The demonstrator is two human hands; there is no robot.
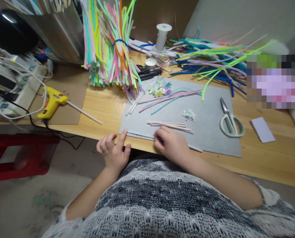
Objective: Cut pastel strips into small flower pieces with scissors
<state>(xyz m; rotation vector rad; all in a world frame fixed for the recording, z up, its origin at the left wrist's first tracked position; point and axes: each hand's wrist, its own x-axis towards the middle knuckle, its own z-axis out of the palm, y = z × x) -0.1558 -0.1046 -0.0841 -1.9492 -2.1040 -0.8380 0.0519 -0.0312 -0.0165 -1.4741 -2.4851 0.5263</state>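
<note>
Along the front edge of the grey mat (pixel 212 125) lies a pale lilac pipe cleaner (pixel 141 135). My left hand (pixel 114 151) is open, its index fingertip at the pipe cleaner's left end and its thumb held apart. My right hand (pixel 171 142) is closed over the pipe cleaner's middle, fingers curled; the far end sticks out beyond the wrist. Just behind it rests a small group of cut pink and lilac pipe cleaners (pixel 172 126). Farther back are longer pink and blue pipe cleaners (pixel 164 100), small pastel flowers (pixel 159 92) and a pile of fuzzy scraps (pixel 189 115).
Scissors (pixel 230 120) lie on the mat's right side, near a white card (pixel 262 129). To the left are a yellow glue gun (pixel 52 102) and a power strip (pixel 18 89). Pipe cleaner bundles (pixel 110 46) and a spool (pixel 162 36) stand behind. A red stool (pixel 21 155) is below left.
</note>
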